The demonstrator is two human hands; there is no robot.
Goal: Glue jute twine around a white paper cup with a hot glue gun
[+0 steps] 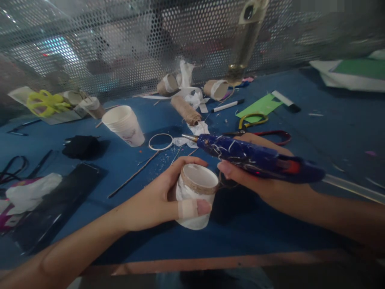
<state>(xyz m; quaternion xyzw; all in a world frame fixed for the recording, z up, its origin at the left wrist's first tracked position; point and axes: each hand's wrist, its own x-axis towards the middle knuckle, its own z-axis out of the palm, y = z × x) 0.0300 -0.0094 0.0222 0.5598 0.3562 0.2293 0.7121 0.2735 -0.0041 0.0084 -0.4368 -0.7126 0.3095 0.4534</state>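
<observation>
My left hand (168, 196) is wrapped round a white paper cup (195, 218), its bandaged thumb pressed on the cup's near side. Brown twine (200, 185) circles the cup just under the rim, and the cup's mouth faces up. A dark blue hot glue gun (246, 154) is gripped in my right hand (261, 176), its metal nozzle pointing left above and behind the cup. From the gun's back end sticks a clear glue stick (355, 188). A loose strand of twine shows near my right fingertips; I cannot tell whether they hold it.
Behind the cup lie a roll of twine (185, 110), scissors (255, 122), a marker (227, 105) and green paper (260, 108). Stacked paper cups (123, 126), a white ring (161, 141) and a thin stick (134, 174) are to the left. A perforated metal screen (120, 48) borders the back.
</observation>
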